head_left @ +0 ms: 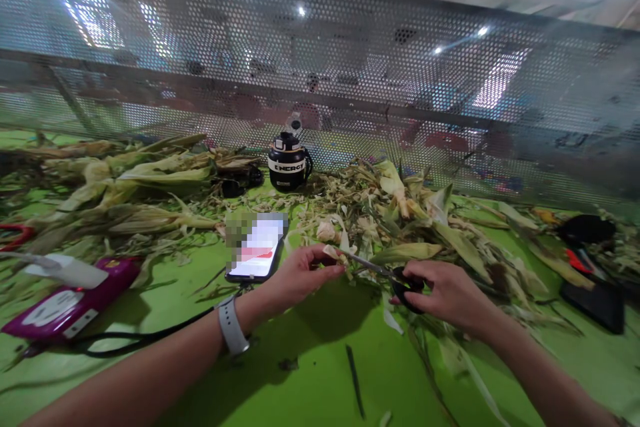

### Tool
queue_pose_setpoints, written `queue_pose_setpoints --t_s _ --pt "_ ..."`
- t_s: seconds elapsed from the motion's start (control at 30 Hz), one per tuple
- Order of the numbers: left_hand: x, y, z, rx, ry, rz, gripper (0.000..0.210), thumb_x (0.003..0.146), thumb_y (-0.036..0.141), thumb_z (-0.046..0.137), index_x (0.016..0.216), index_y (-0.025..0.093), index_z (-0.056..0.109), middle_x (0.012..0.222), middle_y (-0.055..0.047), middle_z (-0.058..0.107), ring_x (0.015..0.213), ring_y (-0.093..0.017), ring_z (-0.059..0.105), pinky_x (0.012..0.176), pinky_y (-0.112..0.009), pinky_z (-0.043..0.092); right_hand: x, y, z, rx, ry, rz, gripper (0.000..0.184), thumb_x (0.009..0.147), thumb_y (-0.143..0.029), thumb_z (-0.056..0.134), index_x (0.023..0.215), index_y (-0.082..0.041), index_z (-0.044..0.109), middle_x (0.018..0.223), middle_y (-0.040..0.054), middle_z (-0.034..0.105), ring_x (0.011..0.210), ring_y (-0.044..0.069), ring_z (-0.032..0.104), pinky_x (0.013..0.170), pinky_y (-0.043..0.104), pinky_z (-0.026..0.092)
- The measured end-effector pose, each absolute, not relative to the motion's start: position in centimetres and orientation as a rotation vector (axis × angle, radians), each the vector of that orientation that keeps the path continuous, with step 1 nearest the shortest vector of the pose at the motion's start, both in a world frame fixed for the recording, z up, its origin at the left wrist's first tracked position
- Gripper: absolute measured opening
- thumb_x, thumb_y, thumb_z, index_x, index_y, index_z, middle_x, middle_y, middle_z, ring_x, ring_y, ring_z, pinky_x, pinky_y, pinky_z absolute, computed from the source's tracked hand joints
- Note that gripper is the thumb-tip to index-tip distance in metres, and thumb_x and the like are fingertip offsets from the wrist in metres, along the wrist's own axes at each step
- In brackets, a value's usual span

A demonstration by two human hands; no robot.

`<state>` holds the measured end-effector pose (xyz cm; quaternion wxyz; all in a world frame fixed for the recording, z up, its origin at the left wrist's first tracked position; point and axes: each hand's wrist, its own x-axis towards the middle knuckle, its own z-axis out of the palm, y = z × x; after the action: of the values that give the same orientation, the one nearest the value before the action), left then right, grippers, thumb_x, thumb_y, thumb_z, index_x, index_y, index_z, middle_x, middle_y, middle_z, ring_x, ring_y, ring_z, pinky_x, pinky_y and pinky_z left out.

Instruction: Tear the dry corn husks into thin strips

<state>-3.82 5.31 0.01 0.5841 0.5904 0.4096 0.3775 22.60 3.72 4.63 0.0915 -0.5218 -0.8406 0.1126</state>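
Observation:
My left hand (311, 271), with a grey watch band at its wrist, pinches a small pale piece of corn husk (331, 251) between thumb and fingers. My right hand (437, 290) is closed round the black handles of a pair of scissors (373, 265). Their blades point left and reach the husk piece at my left fingertips. Whether the blades touch it, I cannot tell. Behind both hands spreads a heap of dried husks and trimmings (400, 213). A phone (257, 247) with a lit screen lies beyond my left wrist.
A black bottle (287, 163) stands by the perforated metal screen (350, 60). More husks (145, 180) are piled at the left. A purple power strip (75, 303) with a white plug and a black cord lies front left. A dark flat object (595, 300) rests at the right.

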Motion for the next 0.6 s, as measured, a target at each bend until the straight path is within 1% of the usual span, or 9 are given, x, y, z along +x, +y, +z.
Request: queue_pose_setpoints --t_s 0.13,0.23,0.4,0.47,0.6 --pt "-3.8 5.4 -0.1 1.324 0.943 0.892 0.035 0.068 0.038 0.072 0.093 0.014 0.066 0.083 -0.005 0.068 0.069 -0.012 0.056 0.064 -0.026 0.042 22.3 3.6 4.7 -1.551 -2.469 0.444 0.02 0.076 -0.035 0.059 0.066 -0.018 0.056 0.059 -0.0025 0.057 0.056 0.012 0.05 0.052 0.021 0.031" --pt "-3.8 5.4 0.2 1.272 0.925 0.924 0.034 0.065 0.038 0.074 0.089 0.015 0.067 0.082 -0.004 0.069 0.07 -0.013 0.056 0.067 -0.027 0.043 21.9 3.4 4.5 -1.552 -2.411 0.516 0.025 0.075 -0.037 0.061 0.063 -0.018 0.053 0.054 -0.0048 0.049 0.052 0.01 0.043 0.05 0.02 0.028" --pt "-3.9 5.4 0.6 1.197 0.877 0.98 0.03 0.064 0.036 0.076 0.083 0.014 0.069 0.081 -0.004 0.068 0.071 -0.013 0.056 0.07 -0.026 0.041 21.1 3.2 3.9 -1.551 -2.302 0.696 0.033 0.076 -0.047 0.061 0.063 -0.018 0.05 0.053 -0.0053 0.046 0.051 0.01 0.04 0.048 0.02 0.029" --pt "-3.8 5.4 0.5 1.183 0.87 0.981 0.029 0.064 0.034 0.076 0.084 0.014 0.069 0.079 -0.003 0.068 0.069 -0.012 0.054 0.068 -0.025 0.04 21.0 3.1 3.7 -1.552 -2.34 0.648 0.036 0.076 -0.05 0.061 0.063 -0.019 0.049 0.053 -0.005 0.047 0.051 0.01 0.04 0.049 0.021 0.029" --pt "-3.7 5.3 0.6 1.175 0.896 0.971 0.03 0.063 0.033 0.077 0.084 0.013 0.069 0.074 -0.001 0.066 0.064 -0.009 0.051 0.062 -0.024 0.038 21.0 3.0 3.8 -1.543 -2.449 0.416 0.036 0.076 -0.053 0.059 0.066 -0.019 0.05 0.057 -0.0032 0.051 0.054 0.012 0.045 0.051 0.022 0.03"
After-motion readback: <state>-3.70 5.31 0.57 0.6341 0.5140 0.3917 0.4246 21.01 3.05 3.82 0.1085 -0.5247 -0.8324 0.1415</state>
